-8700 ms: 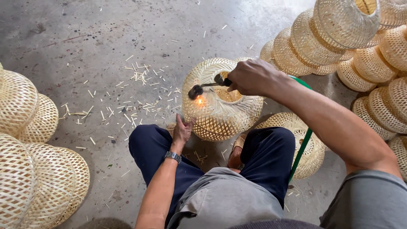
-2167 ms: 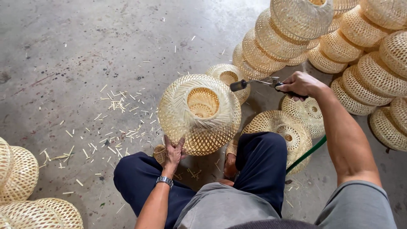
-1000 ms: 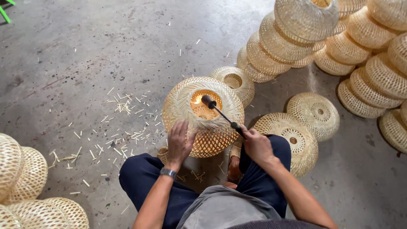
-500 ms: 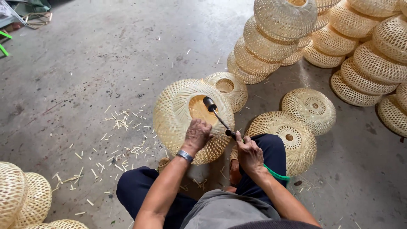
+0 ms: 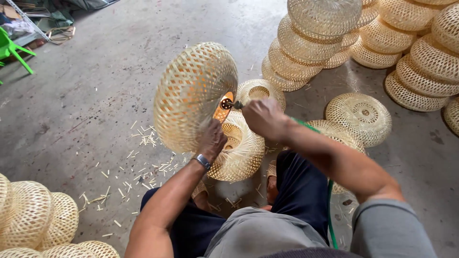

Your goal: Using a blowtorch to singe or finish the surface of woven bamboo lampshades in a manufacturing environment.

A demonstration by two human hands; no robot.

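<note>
The person sat low on the concrete floor [image 5: 95, 81] with a woven bamboo shade [image 5: 193, 95] tipped up on its edge in front of the knees. The left hand [image 5: 212, 139] gripped the shade's lower rim, fingers curled shut around the weave, a watch [image 5: 202, 161] on the wrist. The right hand [image 5: 262, 118] was closed on the handle of a small torch [image 5: 228, 103], whose nozzle pointed into the shade's open side, where an orange glow showed. A green hose [image 5: 329, 210] ran down from that hand past the right leg.

Just behind the raised shade lay a second shade [image 5: 239, 153] on the floor, touching it, and another small one [image 5: 260, 91] sat beyond the torch. Flat round shades [image 5: 358, 117] lay to the right, one partly hidden by the right forearm. Tall stacks of shades [image 5: 311, 43] stood at the top and far right. More shades [image 5: 33, 215] sat at the lower left. Bamboo slivers [image 5: 148, 162] were scattered over the floor to the left, and a green chair [image 5: 12, 50] stood at the upper left edge.
</note>
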